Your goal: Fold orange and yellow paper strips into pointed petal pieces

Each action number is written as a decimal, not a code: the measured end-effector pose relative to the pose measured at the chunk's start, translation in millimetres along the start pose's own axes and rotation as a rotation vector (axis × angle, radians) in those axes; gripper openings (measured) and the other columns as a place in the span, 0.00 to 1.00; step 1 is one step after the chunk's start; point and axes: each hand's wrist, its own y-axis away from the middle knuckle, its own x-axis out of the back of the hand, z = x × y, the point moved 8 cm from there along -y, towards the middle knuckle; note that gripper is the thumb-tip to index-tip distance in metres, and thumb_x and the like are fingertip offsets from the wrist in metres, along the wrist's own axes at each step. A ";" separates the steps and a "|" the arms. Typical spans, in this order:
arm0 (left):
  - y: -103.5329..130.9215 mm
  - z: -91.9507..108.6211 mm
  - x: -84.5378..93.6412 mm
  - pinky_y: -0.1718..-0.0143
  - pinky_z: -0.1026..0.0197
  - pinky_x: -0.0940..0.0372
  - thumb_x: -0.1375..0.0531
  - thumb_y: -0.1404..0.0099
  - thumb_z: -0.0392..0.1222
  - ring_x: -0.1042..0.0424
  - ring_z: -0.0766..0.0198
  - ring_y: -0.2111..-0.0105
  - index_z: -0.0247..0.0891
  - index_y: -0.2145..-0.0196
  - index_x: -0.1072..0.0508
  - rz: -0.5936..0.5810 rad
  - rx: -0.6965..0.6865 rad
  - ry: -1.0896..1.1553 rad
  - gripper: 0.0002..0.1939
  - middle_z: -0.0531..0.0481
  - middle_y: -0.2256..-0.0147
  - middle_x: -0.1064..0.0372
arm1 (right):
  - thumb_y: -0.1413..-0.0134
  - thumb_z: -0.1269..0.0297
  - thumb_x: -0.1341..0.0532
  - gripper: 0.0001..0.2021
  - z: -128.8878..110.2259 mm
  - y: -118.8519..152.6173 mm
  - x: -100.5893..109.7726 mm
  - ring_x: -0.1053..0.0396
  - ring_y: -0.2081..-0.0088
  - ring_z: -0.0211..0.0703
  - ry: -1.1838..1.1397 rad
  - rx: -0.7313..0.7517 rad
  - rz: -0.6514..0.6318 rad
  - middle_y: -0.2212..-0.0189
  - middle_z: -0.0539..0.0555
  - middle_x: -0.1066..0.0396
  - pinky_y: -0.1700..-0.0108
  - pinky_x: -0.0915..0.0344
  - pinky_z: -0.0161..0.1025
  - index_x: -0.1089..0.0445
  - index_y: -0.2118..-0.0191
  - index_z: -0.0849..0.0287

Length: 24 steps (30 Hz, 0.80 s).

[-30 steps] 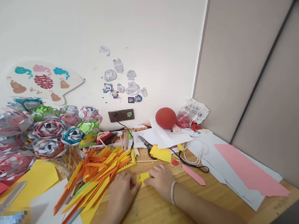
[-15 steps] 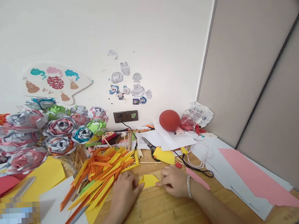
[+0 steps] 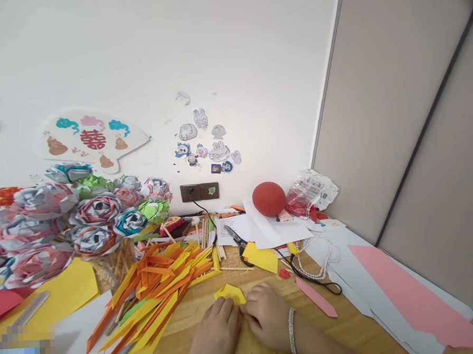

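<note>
A small folded piece of yellow paper [image 3: 231,292] lies on the wooden table with its far corners angled. My left hand [image 3: 218,325] bends over its near left part, fingers together and pressing it, and hides that portion. From the right, my right hand [image 3: 266,315] has its curled fingers pinched at the paper's near right edge, close against the left hand. A sparkly bracelet [image 3: 292,330] circles the right wrist. To the left is a heap of folded orange and yellow paper strips [image 3: 159,286].
Paper flowers [image 3: 99,210] crowd the back left. Black scissors [image 3: 240,244], a yellow paper sheet [image 3: 260,256], a red balloon [image 3: 269,199] and a pearl string [image 3: 328,256] lie beyond my hands. On the right are a pink paper strip [image 3: 316,297] and white sheets [image 3: 347,282].
My hands have come together and nearer to me. My left hand has moved right, over the yellow paper, covering its near part. The camera view has tilted up slightly.
</note>
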 end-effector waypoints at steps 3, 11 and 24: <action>-0.4 -2.4 5.9 0.63 0.57 0.32 0.47 0.39 0.29 0.31 0.58 0.66 0.39 0.67 0.31 -0.012 0.005 0.101 0.09 0.49 0.67 0.30 | 0.49 0.69 0.44 0.05 -6.1 0.6 3.3 0.38 0.70 0.42 -0.069 0.083 -0.003 0.76 0.50 0.32 0.65 0.44 0.39 0.31 0.72 0.57; -1.0 -1.9 34.6 0.57 0.61 0.34 0.45 0.36 0.39 0.30 0.60 0.60 0.42 0.63 0.30 -0.086 -0.175 0.396 0.05 0.50 0.62 0.30 | 0.51 0.77 0.45 0.15 29.0 2.8 29.8 0.37 0.64 0.43 -0.280 -0.111 0.201 0.67 0.52 0.33 0.63 0.41 0.39 0.30 0.59 0.56; -1.6 -15.5 27.5 0.69 0.60 0.36 0.48 0.35 0.34 0.32 0.60 0.70 0.38 0.73 0.30 0.015 -0.236 0.043 0.11 0.50 0.72 0.31 | 0.50 0.69 0.38 0.04 21.3 1.9 19.7 0.38 0.56 0.43 -0.192 0.072 0.043 0.57 0.50 0.30 0.54 0.42 0.42 0.29 0.67 0.56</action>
